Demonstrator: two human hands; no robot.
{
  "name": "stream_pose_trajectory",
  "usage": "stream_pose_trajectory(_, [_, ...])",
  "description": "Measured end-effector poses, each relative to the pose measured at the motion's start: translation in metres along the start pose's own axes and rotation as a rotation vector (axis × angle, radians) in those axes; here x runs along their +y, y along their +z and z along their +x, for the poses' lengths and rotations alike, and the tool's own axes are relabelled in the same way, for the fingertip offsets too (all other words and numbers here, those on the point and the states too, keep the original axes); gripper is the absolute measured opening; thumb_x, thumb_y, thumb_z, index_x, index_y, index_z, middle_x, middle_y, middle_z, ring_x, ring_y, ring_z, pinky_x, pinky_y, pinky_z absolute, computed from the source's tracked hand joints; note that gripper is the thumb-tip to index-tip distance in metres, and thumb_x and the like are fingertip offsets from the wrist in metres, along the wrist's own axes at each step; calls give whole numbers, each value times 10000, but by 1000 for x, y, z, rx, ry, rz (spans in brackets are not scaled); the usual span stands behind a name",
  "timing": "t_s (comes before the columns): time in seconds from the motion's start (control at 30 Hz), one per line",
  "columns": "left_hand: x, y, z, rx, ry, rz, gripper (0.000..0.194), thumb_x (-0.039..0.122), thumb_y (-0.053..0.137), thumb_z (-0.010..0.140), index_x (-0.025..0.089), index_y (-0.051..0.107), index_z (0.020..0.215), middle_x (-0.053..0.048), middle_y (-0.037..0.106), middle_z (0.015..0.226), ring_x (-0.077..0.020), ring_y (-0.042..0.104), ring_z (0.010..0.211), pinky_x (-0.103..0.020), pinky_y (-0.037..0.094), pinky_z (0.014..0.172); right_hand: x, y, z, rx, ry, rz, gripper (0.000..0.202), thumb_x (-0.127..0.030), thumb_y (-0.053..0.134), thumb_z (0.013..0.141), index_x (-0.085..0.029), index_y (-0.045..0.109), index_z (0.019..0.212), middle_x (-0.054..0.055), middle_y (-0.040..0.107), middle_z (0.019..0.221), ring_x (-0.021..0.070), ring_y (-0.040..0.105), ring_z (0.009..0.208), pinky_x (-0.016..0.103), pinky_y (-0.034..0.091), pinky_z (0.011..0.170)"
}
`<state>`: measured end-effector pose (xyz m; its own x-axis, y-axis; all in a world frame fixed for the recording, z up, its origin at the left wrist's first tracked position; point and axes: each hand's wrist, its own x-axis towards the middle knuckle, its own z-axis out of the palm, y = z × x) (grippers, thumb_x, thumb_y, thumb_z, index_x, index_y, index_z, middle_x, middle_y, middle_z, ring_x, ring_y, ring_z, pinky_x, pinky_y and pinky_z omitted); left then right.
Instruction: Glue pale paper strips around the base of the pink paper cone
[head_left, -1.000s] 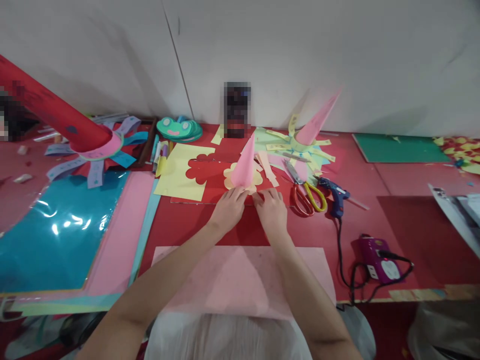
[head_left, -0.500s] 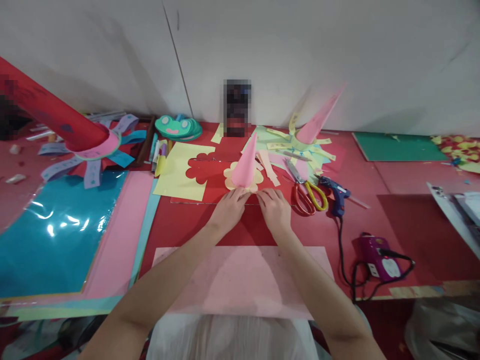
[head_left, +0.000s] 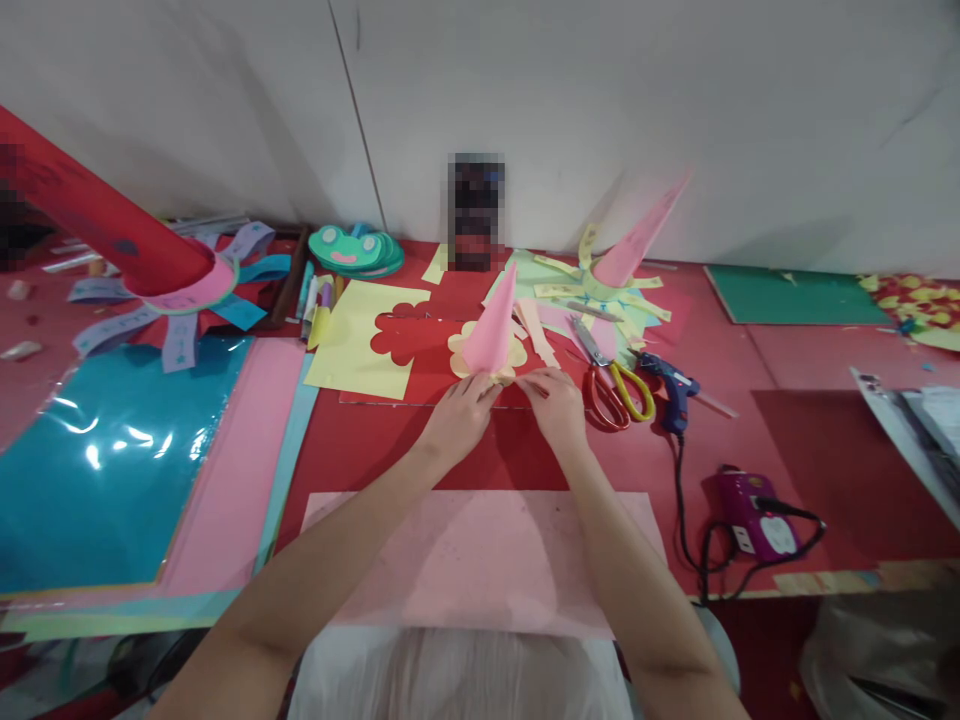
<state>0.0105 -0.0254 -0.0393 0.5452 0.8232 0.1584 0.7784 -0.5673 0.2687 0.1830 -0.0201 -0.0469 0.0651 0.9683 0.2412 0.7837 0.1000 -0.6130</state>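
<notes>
A pink paper cone (head_left: pixel 491 330) stands upright in the middle of a pale yellow paper flower (head_left: pixel 457 350). At the flower's front edge my left hand (head_left: pixel 461 410) has its fingers closed on the paper. My right hand (head_left: pixel 556 402) is just right of the flower's front, thumb and fingers pinched together; what lies between them is too small to make out. Under the flower is a red sheet (head_left: pixel 435 385), and a red paper flower (head_left: pixel 394 335) lies to its left. Cut peach strips (head_left: pixel 536 335) rest right of the cone.
Scissors (head_left: pixel 611 380), a blue glue gun (head_left: pixel 675 390) and a purple power box (head_left: pixel 757 515) with a cable are on the right. A second pink cone (head_left: pixel 641 240) stands behind. To the left are a red paper tube (head_left: pixel 112 215) and a blue plastic-covered sheet (head_left: pixel 112 460).
My right hand has shifted slightly right and up, its fingers now drawn into a pinch away from the flower's edge. My left hand stays at the flower. The view has tilted a little.
</notes>
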Motion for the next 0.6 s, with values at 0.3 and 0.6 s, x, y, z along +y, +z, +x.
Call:
stream_pose_trajectory(0.3, [-2,3,0,39,18,17,366,58,362,887,148,530,1199,-109,561,1146,-216,574,1041,-360,510,850,5,-2,5,-11,117,203,209,-333,561,838,-200,720,805,51,704,861,175,635,800,301,495,772])
stream_pose_trajectory(0.6, [-1,2,0,39,23,-2,366,51,353,882,133,535,1189,-120,558,1142,-223,567,1056,-374,513,856,7,-1,6,-14,185,323,246,-391,564,825,-203,721,812,51,706,858,170,650,779,301,515,769])
